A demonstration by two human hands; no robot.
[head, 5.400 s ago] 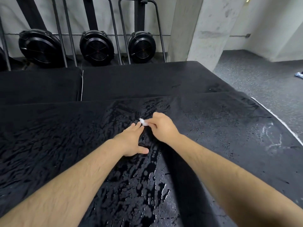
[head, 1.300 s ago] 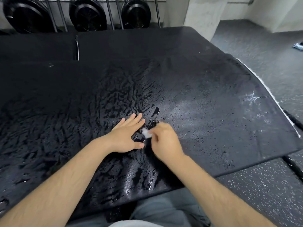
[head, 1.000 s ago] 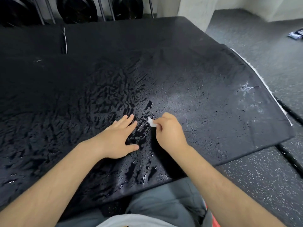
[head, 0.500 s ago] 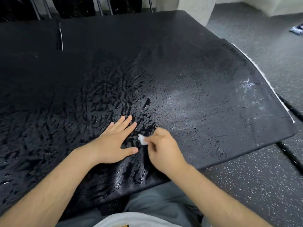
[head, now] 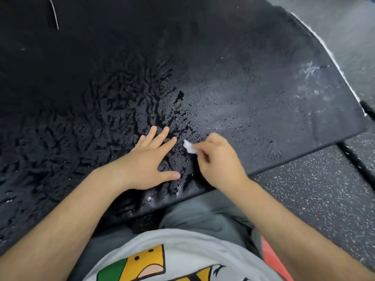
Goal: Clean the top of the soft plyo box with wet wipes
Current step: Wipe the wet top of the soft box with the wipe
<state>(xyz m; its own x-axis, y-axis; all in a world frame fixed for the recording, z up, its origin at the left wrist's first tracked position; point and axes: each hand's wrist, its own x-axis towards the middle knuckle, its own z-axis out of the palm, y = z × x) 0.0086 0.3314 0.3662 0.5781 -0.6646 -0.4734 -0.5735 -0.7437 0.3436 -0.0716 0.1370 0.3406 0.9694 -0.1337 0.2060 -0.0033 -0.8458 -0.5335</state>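
Observation:
The black soft plyo box [head: 233, 63] fills most of the view, its top shiny and wet with streaks around the middle. My left hand [head: 150, 159] lies flat on the wet top, fingers spread. Just right of it, my right hand [head: 219, 163] pinches a small wadded white wet wipe [head: 189, 147] against the box top near the front edge. White scuff marks [head: 309, 69] show on the right part of the top.
The box's front edge runs diagonally just before my grey trousers and printed shirt. Speckled dark rubber floor [head: 316, 189] lies to the right, with a black strap [head: 357, 159] on it. A seam with a white thread [head: 54, 15] marks another black box at the far left.
The view has tilted down toward my body. My right hand with the wipe keeps rubbing short strokes back and forth beside the still left hand, now slightly farther forward than half a second ago.

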